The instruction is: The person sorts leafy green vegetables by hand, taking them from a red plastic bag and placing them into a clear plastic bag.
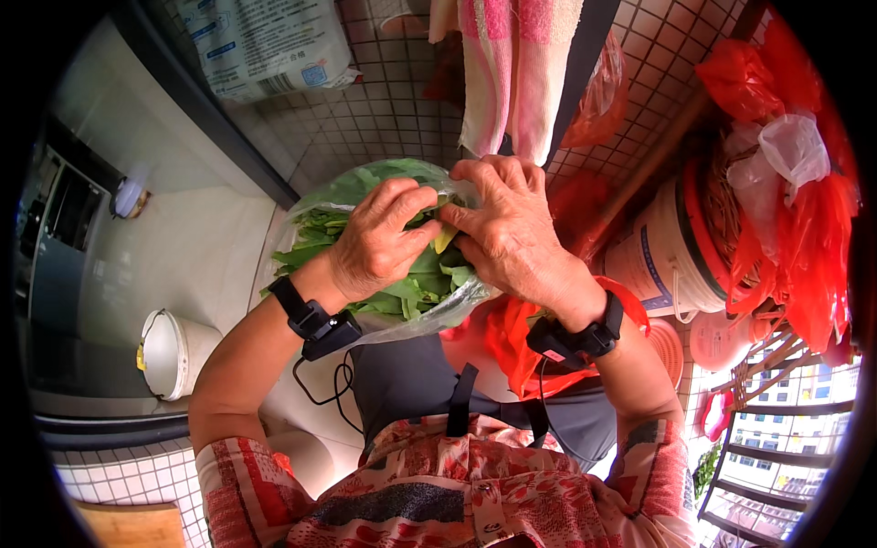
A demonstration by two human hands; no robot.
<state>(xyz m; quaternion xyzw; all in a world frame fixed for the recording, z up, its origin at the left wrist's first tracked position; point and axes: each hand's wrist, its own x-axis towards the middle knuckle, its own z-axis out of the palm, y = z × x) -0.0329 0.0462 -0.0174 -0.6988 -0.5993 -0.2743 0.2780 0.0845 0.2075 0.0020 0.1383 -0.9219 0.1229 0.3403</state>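
Observation:
A clear plastic bag (438, 315) full of green leafy vegetables (411, 291) stands with its mouth wide before me. Over the leaves, my left hand (384, 240) has its thumb and fingers bent close around a bit of greenery. My right hand (510, 229) is beside it at the bag's right rim, its thumb nearly meeting the left fingers. Between them shows a yellowish leaf (445, 238). Both hands' fingertips are partly hidden, so their exact hold is unclear. Below my right wrist lies a red plastic bag (521, 356), near my lap.
At the right stand a white bucket (640, 253) and bunched red plastic bags (795, 253). Another white bucket (164, 356) is on the left. A pink and white towel (490, 82) hangs ahead, right of a printed plastic sack (274, 44). A wooden board (130, 524) lies at lower left.

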